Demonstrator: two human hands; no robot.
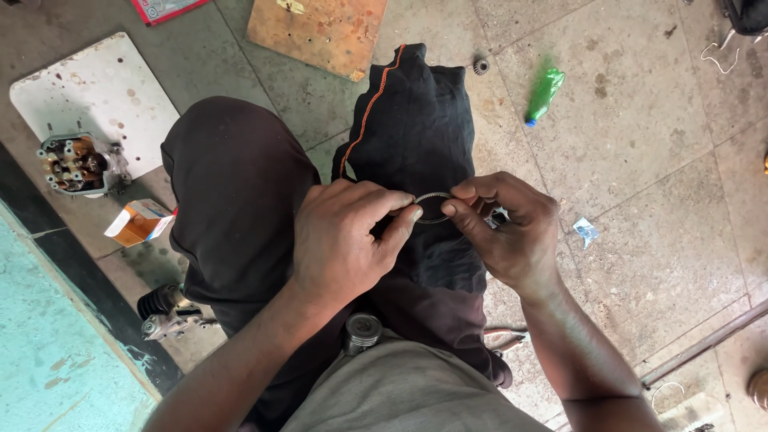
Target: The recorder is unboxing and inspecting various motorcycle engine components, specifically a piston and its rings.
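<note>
My left hand (pixel 344 240) and my right hand (pixel 504 228) meet over my lap and pinch a thin metal ring (pixel 433 196) from both sides. The left thumb and fingers hold its left edge, the right fingertips hold its right edge. The ring is held above my dark trousers (pixel 240 184) and a black cloth with an orange seam (pixel 412 120). A small metal piston (pixel 362 332) rests between my thighs, just below the hands.
On the tiled floor lie a green plastic bottle (pixel 545 94), a small gear (pixel 480 66), an orange wooden board (pixel 320 32), a white panel (pixel 96 92), an engine part with several valves (pixel 76 164), an open orange-and-white carton (pixel 140 222) and a dark mechanical part (pixel 164 312).
</note>
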